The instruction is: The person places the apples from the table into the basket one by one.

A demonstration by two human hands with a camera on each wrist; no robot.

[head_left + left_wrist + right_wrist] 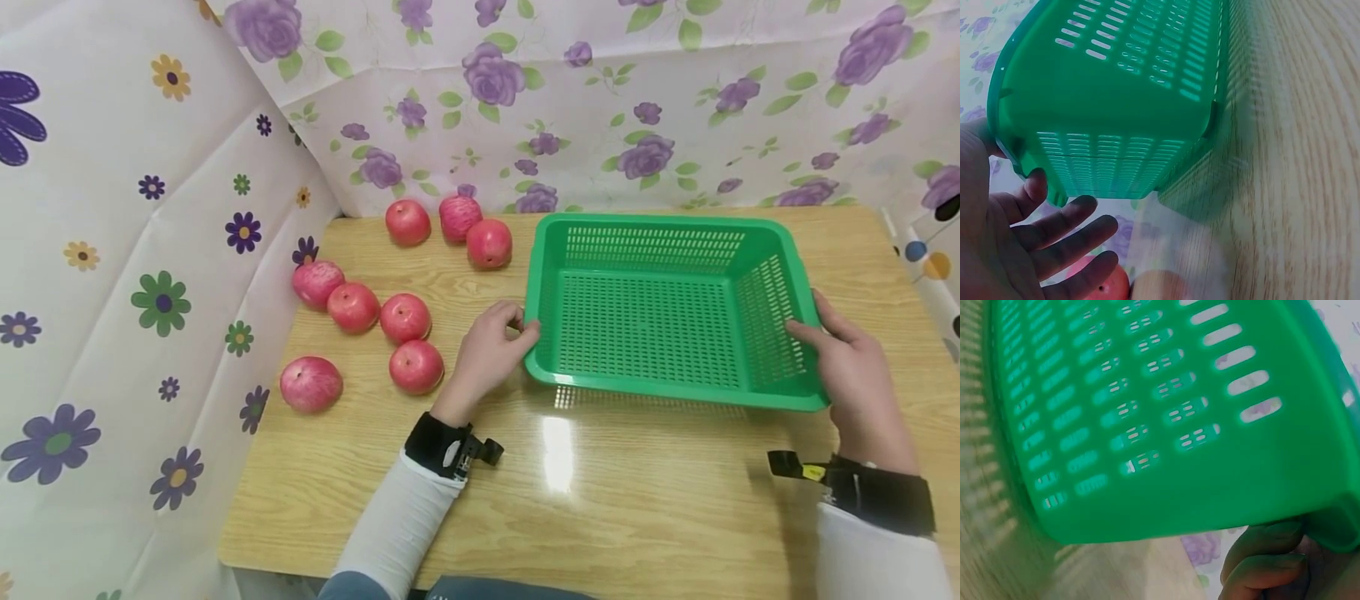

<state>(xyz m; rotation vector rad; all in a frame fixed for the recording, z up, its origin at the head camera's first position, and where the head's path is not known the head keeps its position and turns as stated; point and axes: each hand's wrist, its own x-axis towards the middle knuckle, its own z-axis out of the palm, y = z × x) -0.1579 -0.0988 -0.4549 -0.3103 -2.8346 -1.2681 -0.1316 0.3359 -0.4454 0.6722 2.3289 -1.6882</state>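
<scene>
A green plastic basket (645, 325) with slotted walls and a perforated bottom is at the right of the table, nothing inside it. My left hand (491, 346) pinches its left rim between thumb and index finger. The other fingers of that hand spread loosely below the rim in the left wrist view. On the opposite side my right hand (858, 375) grips the right rim, thumb over the top and fingers (1266, 556) curled against the outside. The basket wall (1116, 100) stands close over the wood and reflects in it.
Several red apples (406, 318) lie loose on the wooden table (600, 508), left of the basket. Three of them (489, 244) sit near the back edge. Floral sheets (495, 108) hang behind the table and along its left side.
</scene>
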